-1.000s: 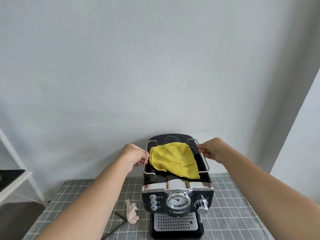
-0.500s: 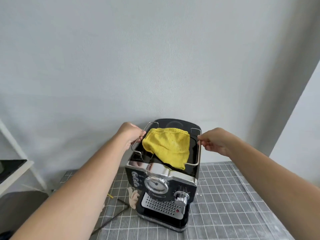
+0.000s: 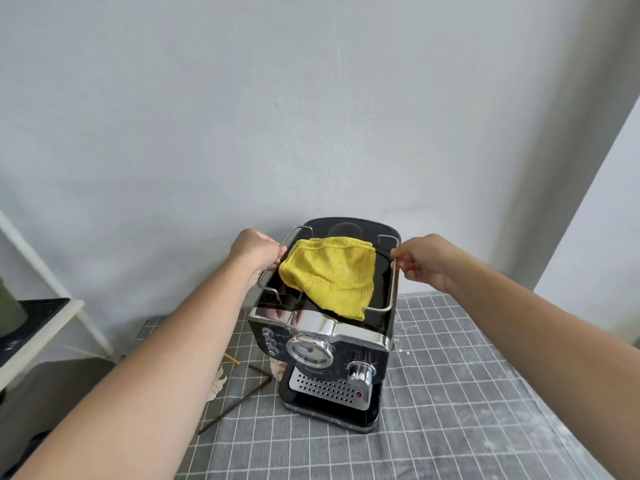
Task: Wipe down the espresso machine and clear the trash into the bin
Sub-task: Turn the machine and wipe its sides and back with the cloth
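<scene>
Head view: the espresso machine [image 3: 322,344] stands turned at an angle on the tabletop [image 3: 467,393]. The left hand [image 3: 254,252] and right hand [image 3: 420,259] each have their grip curled round the wire rail [image 3: 394,292] on top. The yellow cloth [image 3: 332,271] lies there unheld. Crumpled paper [image 3: 219,381], apparently trash, lies beside the machine, and no bin is visible. Wiping and clearing both appear outstanding.

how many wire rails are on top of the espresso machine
2. The left rail runs along the top's left edge, gripped by the left hand; the right rail runs along the right edge, gripped by the right hand. None seem hidden.
</scene>
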`<state>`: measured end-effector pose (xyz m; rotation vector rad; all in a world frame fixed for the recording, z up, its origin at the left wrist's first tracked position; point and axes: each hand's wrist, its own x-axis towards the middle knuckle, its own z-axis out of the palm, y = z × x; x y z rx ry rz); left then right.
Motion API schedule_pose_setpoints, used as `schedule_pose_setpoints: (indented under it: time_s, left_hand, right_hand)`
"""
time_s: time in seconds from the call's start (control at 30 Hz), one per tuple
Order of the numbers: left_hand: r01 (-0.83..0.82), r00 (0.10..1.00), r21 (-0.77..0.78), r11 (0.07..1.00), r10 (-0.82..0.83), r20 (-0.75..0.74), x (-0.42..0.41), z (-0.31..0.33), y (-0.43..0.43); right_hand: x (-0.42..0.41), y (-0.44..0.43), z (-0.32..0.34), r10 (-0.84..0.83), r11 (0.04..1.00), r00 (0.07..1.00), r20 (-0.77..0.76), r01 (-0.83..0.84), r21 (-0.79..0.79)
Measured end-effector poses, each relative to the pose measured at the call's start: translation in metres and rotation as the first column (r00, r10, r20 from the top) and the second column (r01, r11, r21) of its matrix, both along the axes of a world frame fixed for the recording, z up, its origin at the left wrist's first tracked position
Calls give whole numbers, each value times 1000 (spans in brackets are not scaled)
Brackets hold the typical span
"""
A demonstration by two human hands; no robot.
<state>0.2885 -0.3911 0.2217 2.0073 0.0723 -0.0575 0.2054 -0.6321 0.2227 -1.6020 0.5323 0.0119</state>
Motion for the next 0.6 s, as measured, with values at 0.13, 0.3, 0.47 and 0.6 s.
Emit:
schedule_pose_setpoints:
  time_s: [0.13,0.3,0.47,0.6]
  left_hand:
    - [-7,1000,2,1000,7,15,1,-1,-5]
    - [-31,1000,41,999,31,1,-3,-3,-21]
    - [-17,999,28,999,18,-27,-10,-10,-32]
    - [-17,999,40,999,18,-31,-17,-20,-35]
  right_hand:
    - [2,-4,-2,-39,999,999,16,38,35]
    - [2,-14,-12,-115,990,993,11,114,82]
    - [2,-23,-14,-149,987,988,24,147,66]
    - [-4,-24,-16,-128,991,992,19,127,44]
